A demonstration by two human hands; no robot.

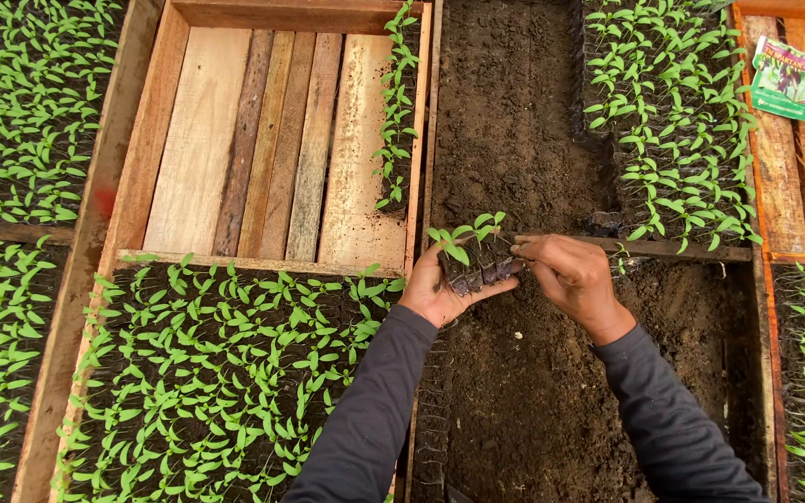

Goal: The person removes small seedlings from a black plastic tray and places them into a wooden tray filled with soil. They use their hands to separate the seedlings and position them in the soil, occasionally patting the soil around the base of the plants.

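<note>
Two hands met over the soil bed: the left hand cupped a row of seedling bags from below, sprouts upright, so none tipped, while the right hand pinched the end bag (its fingertips pressed together on it). A wooden crate beside them held one strip of seedlings; a full tray crowded the left forearm, and a seed packet lay well apart

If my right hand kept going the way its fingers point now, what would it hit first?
The right hand points leftward, so it would first meet the clump of seedling plugs held in the left hand; its fingers already seem to touch them.
</note>
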